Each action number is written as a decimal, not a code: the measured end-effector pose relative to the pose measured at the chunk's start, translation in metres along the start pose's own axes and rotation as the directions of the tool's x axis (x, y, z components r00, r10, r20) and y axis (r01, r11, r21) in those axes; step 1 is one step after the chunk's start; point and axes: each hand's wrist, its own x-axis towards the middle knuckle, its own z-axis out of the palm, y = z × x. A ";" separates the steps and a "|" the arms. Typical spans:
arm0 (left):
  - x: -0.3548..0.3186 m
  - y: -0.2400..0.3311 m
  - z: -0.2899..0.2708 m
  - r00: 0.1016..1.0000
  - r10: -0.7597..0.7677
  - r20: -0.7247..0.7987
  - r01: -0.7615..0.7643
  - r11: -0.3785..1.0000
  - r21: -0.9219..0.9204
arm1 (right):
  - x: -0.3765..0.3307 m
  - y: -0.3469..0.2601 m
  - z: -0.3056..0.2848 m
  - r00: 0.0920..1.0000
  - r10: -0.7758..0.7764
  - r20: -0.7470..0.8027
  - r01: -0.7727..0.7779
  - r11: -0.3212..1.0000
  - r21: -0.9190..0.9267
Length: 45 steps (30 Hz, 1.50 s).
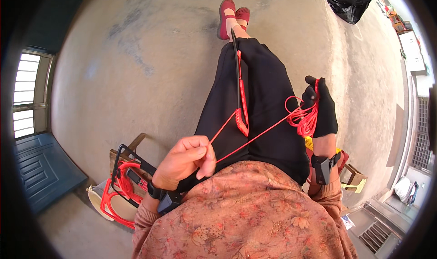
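Observation:
My bare left hand (184, 161) is closed in a pinch on a thin red cord, in front of my waist. From there one stretch of cord runs up to a narrow black frame (237, 70) held between my thighs. Tight turns of red cord (241, 122) cover the frame's near bend and part of one side. Another stretch crosses to my right hand (325, 111), which wears a black glove. Its fingers are closed round a loose looped bundle of the cord (307, 121), held above my right thigh.
On my left, a wooden seat (113, 161) carries black and red-wrapped frames (123, 186) and a small dark handset (136, 177). Beside my right forearm is an open carton (355, 178). A black plastic bag (349, 5) lies on the floor at the far right. A blue door (48, 170) stands left.

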 end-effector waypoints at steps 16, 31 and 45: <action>0.098 0.008 -0.003 0.920 0.265 -0.288 0.088 0.575 0.813 | -0.003 -0.002 0.071 0.897 0.126 0.423 -0.241 0.942 0.232; -0.024 0.095 0.063 0.689 0.720 0.085 -0.718 0.694 -0.060 | 0.012 -0.049 0.073 0.642 -0.635 0.429 0.659 0.743 0.114; 0.082 0.006 0.034 0.790 0.536 -0.298 0.132 0.326 0.936 | -0.056 -0.083 0.017 0.780 0.250 0.573 -0.620 0.433 0.655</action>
